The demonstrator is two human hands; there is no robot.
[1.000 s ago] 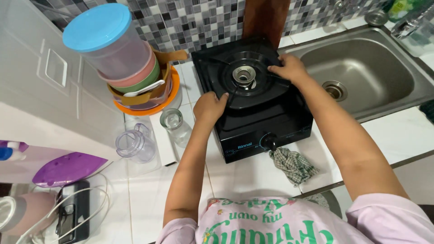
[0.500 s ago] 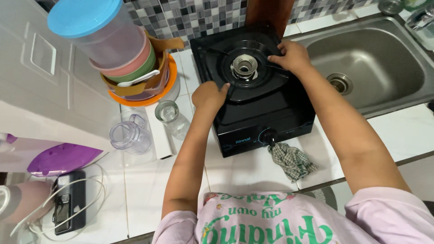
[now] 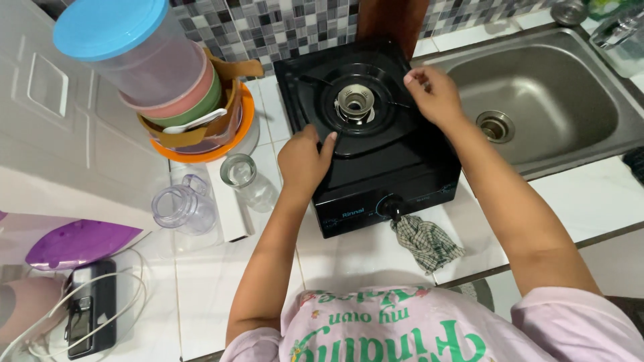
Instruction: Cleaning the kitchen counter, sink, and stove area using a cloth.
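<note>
Glass jar, apparently empty, beside left hand.

Glossy black stove – metal burner – beside a brushed steel sink, checked cloth, clear plastic jug.

I count one black single-burner gas stove under my two hands, left hand and right hand. One stainless steel sink, one checked cloth, two clear glass jars, one blue-lidded plastic container, one purple iron.
</note>
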